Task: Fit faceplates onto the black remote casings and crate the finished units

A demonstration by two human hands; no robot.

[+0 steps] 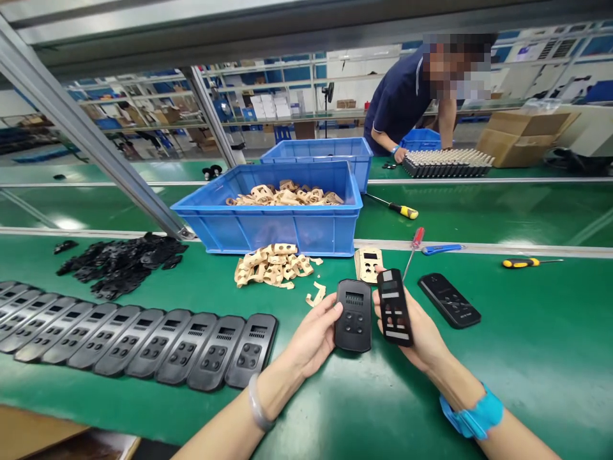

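My left hand (311,338) grips a black device housing (353,332) upright, with a display window at its top and round buttons below. Close beside it, my right hand (424,335) is closed on a thin black face panel (396,313) with light rectangular patches and several round holes. A gap shows between panel and housing. Behind the panel lies a stack of cream backing sheets (368,263) with matching cutouts. A finished-looking black device (449,300) rests to the right of my right hand. Farther left, several similar black housings (249,351) lie overlapping in a row.
A blue bin (268,230) holds cream scraps, with more cream scraps (272,265) before it. Black scraps (124,262) pile up left. A red screwdriver (418,237), a blue cutter (443,249) and yellow-black screwdrivers (521,262) lie right. A co-worker (397,96) leans over the far bench.
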